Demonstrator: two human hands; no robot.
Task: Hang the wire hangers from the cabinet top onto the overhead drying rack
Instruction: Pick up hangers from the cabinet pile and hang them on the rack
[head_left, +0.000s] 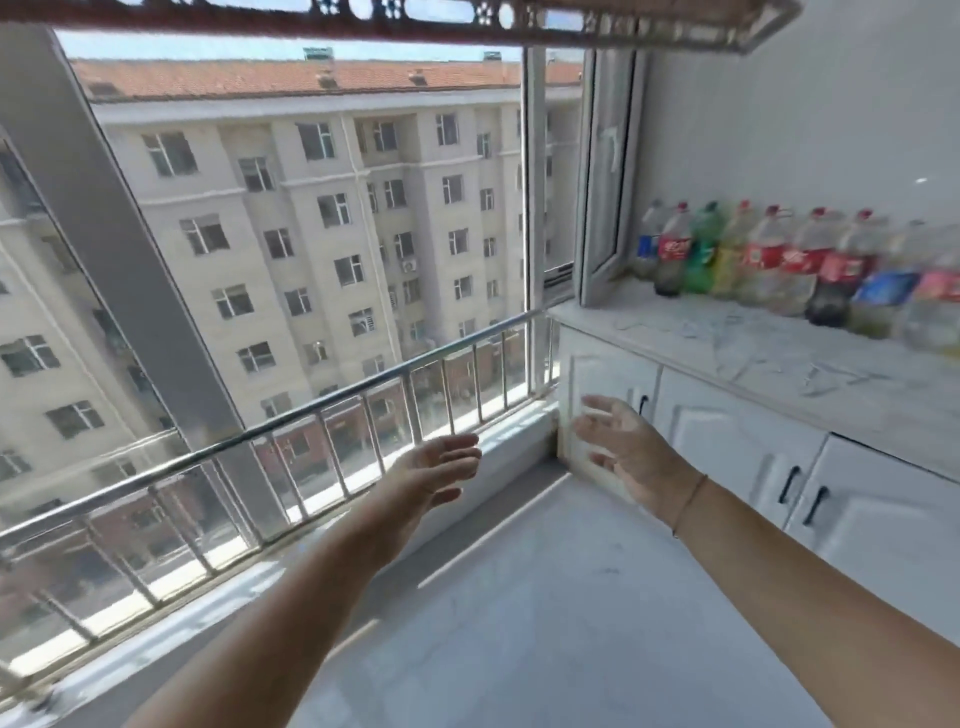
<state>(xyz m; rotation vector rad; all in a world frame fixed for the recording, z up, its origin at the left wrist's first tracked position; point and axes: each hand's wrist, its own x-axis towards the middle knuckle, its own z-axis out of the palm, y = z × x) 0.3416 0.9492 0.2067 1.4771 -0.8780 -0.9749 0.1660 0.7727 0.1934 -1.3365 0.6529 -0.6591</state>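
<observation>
Grey thin wire hangers (826, 376) lie flat on the white marbled bench (675, 338) above the white cabinet doors, near a row of plastic bottles (779, 260). Left hand (436, 467) and right hand (623, 447) are spread, empty, below bench level. The perforated metal overhead drying rack (519, 21) spans the top.

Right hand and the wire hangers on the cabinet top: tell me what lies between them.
In the head view, only the white cabinet front and bare marble top edge separate the open right hand from the faint wire hangers; the bottles stand farther back.
</observation>
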